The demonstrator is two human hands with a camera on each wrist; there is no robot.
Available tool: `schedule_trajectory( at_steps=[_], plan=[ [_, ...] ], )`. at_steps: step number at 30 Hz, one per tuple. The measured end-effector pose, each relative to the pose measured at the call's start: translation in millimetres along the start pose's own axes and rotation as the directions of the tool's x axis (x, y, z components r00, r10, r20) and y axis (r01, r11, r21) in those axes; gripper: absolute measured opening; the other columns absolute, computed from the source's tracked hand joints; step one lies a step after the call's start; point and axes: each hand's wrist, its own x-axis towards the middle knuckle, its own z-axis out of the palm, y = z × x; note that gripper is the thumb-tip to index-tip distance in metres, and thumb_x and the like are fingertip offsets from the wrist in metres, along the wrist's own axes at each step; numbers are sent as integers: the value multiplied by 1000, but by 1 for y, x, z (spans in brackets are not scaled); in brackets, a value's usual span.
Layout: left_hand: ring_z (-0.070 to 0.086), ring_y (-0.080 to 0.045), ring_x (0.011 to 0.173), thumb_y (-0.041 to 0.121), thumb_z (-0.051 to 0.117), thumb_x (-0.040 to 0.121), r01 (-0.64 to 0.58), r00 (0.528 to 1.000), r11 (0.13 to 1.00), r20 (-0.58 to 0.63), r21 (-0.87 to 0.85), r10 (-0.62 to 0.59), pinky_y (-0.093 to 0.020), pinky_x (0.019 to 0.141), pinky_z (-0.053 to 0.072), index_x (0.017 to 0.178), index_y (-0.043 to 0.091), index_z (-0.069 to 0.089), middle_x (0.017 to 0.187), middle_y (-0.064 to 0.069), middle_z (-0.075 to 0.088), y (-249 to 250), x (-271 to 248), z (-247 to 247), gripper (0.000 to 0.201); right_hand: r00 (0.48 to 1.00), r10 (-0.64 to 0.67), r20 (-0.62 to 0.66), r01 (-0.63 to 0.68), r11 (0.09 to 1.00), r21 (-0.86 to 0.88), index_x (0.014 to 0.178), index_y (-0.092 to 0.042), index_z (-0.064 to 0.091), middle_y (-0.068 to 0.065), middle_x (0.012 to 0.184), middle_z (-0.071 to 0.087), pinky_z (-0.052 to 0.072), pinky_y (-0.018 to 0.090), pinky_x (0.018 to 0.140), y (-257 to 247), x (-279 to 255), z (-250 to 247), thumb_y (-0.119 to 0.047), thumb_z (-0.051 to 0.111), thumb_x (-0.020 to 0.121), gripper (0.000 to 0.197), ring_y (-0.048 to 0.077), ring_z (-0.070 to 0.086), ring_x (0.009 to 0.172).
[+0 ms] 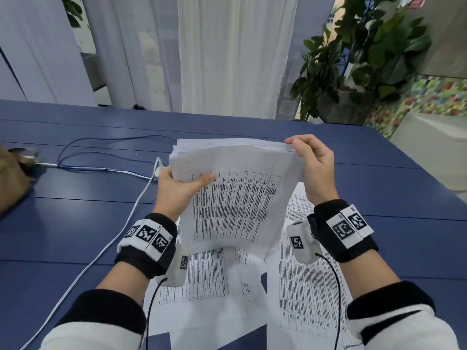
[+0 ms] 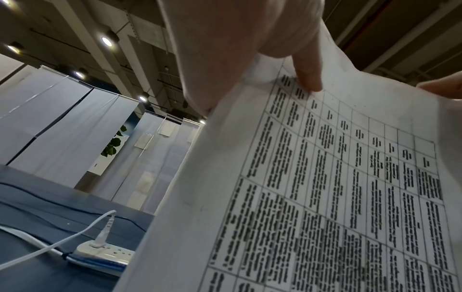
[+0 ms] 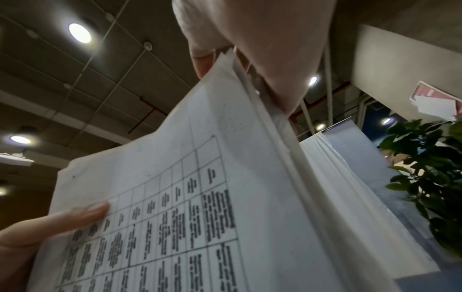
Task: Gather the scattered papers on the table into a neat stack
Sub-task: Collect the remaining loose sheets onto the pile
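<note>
Two hands hold one thick bundle of papers (image 1: 235,193) upright above the counter (image 1: 75,223). The left hand (image 1: 177,190) forms one grip: its thumb lies flat across the printed front sheet near the upper left corner, and its fingers are tucked behind the bundle, out of sight. The right hand (image 1: 316,168) forms the other grip, pinching the upper right corner, thumb on the near side and curled fingers over the top edge. In the left wrist view the thumb (image 2: 308,79) presses on the table printed on the sheet; in the right wrist view the fanned edges of many sheets show under the palm (image 3: 265,49).

The front sheet carries a grid of small dark text. The bundle's lower edge hangs free, just above the loose sheets (image 1: 303,286) that lie flat on the blue counter at six o'clock, overlapping one another between the person's forearms. Each wrist wears a black band with square black-and-white markers and a small white camera unit.

At nine o'clock from the bundle a white power strip (image 2: 105,254) sits on the counter with a white cable (image 1: 101,251) running toward seven o'clock and a thin blue cable (image 1: 83,145) looping toward ten o'clock. A brown bag (image 1: 12,178) rests at the far nine o'clock edge. A leafy potted plant (image 1: 366,59) stands beyond the counter at two o'clock, with pale curtains (image 1: 227,54) at twelve.
</note>
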Motion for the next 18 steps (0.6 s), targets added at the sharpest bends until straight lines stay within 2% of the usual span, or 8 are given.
schedule_trajectory(
  at_steps=[1, 4, 6, 9, 11, 13, 15, 18],
  plan=[
    [66, -3, 75, 3, 80, 64, -4, 1000, 1000, -7, -2, 4, -13, 63, 53, 98, 7, 62, 87, 3, 68, 0, 1, 0, 38, 1000, -6, 12, 6, 999, 32, 90, -27, 65, -12, 84, 63, 43, 27, 71, 3, -1, -3, -34, 63, 77, 15, 12, 54, 79],
    [66, -3, 78, 3, 80, 64, -14, 998, 999, -55, -34, 12, -18, 68, 57, 103, 10, 58, 93, 3, 66, 1, 1, 1, 46, 994, 46, 96, -62, 983, 172, 119, -38, 49, -10, 96, 64, 50, 36, 85, 21, -7, -16, -47, 78, 62, 64, 18, 59, 94],
    [64, -2, 85, -1, 79, 65, -55, 994, 996, -98, -77, 47, -16, 68, 55, 109, 23, 45, 104, 3, 60, -4, 0, 2, 60, 964, 204, 169, -222, 971, 91, 118, -28, 48, -12, 95, 69, 55, 33, 88, 43, -18, -20, -40, 86, 52, 77, 12, 65, 93],
    [59, 1, 95, -3, 77, 68, -14, 999, 1000, -52, -27, 12, -14, 77, 52, 120, 32, 28, 121, 2, 49, -24, -8, 1, 80, 868, 465, 175, -442, 884, -153, 96, -16, 60, -3, 91, 67, 55, 34, 86, 74, -39, -15, -11, 82, 65, 37, 18, 66, 89],
    [58, 1, 96, 4, 76, 71, 126, 992, 990, 18, 70, -127, -26, 92, 51, 125, 24, 35, 113, 5, 56, -38, -18, -3, 70, 854, 505, 128, -489, 862, -137, 90, -17, 62, -1, 88, 67, 55, 35, 81, 88, -45, -10, -4, 71, 77, 21, 15, 67, 81],
    [60, -6, 91, 10, 71, 78, 224, 971, 960, 45, 166, -235, -40, 100, 46, 121, 10, 50, 100, 6, 62, -46, -23, -5, 48, 881, 462, 100, -457, 886, -73, 93, -19, 62, -2, 91, 68, 53, 29, 76, 89, -45, -4, -3, 67, 80, 22, 6, 68, 78],
    [61, -14, 91, 10, 66, 83, 203, 978, 966, 18, 162, -208, -39, 96, 48, 116, 4, 56, 94, 6, 63, -40, -21, -4, 36, 914, 395, 93, -393, 919, -36, 98, -21, 60, -4, 97, 67, 55, 22, 77, 83, -41, 2, -2, 66, 81, 26, 5, 67, 83],
    [62, -10, 83, 9, 68, 81, 96, 995, 991, -48, 93, -92, -22, 79, 52, 99, 11, 63, 88, 8, 65, -20, -12, -2, 19, 946, 318, 63, -320, 947, 38, 102, -19, 59, -3, 101, 67, 55, 23, 83, 68, -32, 4, 1, 63, 83, 28, 6, 67, 87]
  ],
)
